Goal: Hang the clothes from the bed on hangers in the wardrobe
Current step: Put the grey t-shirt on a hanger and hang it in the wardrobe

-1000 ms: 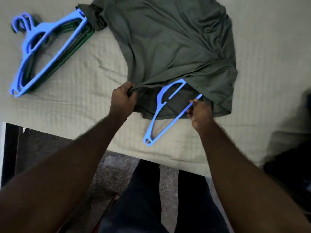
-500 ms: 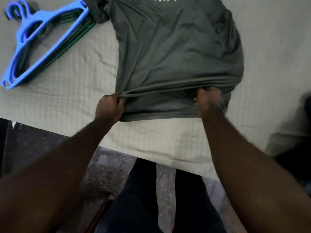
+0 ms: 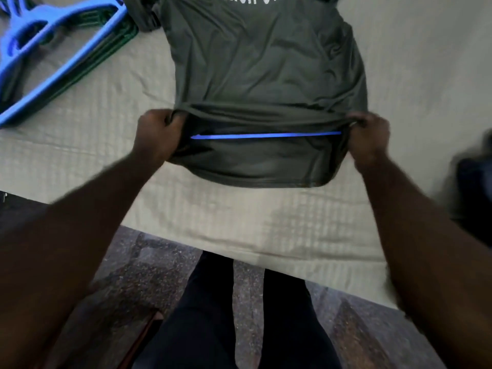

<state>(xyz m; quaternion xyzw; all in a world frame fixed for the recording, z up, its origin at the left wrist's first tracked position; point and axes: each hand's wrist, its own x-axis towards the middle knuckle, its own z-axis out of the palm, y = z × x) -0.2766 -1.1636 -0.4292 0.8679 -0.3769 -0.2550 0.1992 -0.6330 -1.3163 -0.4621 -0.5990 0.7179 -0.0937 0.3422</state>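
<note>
A dark green T-shirt (image 3: 266,70) with white lettering lies on the pale bed cover (image 3: 101,107), its hem towards me. My left hand (image 3: 157,134) grips the upper layer of the hem at the left corner. My right hand (image 3: 368,137) grips it at the right corner. Between them the hem is lifted and pulled wide. Inside the opening a blue hanger (image 3: 266,135) shows only as its straight bottom bar; the rest is hidden in the shirt.
A stack of blue and green hangers (image 3: 53,62) lies on the bed at the upper left. The bed's edge (image 3: 239,249) runs across in front of my legs, with speckled floor below. A dark blurred object (image 3: 476,177) sits at the right edge.
The blue hanger has gone from half outside the hem to inside the shirt. My right hand let go of it and took the hem's right corner; both hands spread the hem wide.
</note>
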